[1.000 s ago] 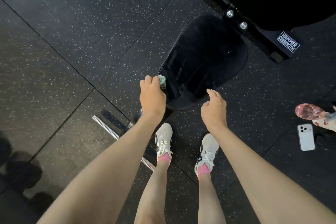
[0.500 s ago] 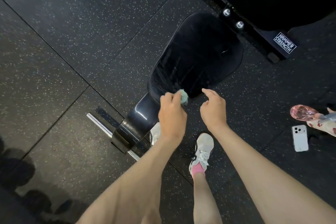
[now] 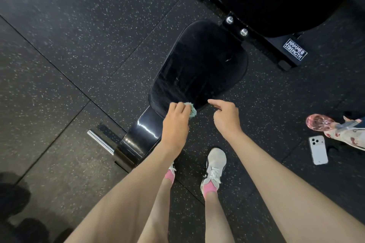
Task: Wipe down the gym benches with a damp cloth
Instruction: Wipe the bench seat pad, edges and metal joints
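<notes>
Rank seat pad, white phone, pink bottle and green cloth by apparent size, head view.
1. seat pad
2. white phone and pink bottle: alike, bottle partly cropped
3. green cloth, mostly hidden under left hand

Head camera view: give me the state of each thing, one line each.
Seat pad, shiny, faintly streaked.
Left hand, grips the cloth.
Cloth, bunched, at the seat pad's near edge.
Right hand, holds nothing, forefinger out.
Phone, flat on the floor, back up.
</notes>
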A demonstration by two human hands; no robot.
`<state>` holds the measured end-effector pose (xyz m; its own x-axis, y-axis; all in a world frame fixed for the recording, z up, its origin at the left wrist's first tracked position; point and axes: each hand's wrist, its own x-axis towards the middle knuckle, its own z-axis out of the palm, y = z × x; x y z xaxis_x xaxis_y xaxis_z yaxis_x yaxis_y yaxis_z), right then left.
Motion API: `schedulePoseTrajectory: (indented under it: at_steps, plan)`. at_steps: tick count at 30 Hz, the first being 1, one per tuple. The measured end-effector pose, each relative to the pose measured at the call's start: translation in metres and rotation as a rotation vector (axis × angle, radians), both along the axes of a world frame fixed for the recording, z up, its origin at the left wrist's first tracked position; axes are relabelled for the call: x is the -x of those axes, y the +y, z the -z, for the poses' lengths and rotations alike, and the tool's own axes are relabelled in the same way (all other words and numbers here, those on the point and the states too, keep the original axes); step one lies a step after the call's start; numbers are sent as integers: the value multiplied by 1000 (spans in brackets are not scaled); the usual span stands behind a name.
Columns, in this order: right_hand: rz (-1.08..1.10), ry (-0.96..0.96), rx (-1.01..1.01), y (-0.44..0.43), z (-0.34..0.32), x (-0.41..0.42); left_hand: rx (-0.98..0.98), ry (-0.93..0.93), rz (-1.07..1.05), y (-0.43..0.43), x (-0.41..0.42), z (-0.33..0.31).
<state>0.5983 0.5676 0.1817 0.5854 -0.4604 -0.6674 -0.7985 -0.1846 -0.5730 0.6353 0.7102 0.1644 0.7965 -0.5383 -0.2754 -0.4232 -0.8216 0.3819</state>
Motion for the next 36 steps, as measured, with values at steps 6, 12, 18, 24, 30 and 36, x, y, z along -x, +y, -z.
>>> schedulePoseTrajectory:
  at_steps: [6,12,18,24,30,36]
  plan:
    - [258,-3,-95,0,-1,-4,19,72,382,16,24,7]
    - [369,-20,-76,-9,4,-3,78,-106,579,11,3,-7]
    - [427,78,-90,-12,11,12,-99,-185,864,-44,-30,-2]
    - [309,109,-159,5,16,24,-258,-230,1023,-23,-19,8]
    - [302,123,-240,20,13,17,-296,-241,1091,3,-29,4]
    - [286,146,-290,28,4,20,-374,-169,1094,10,-29,-13]
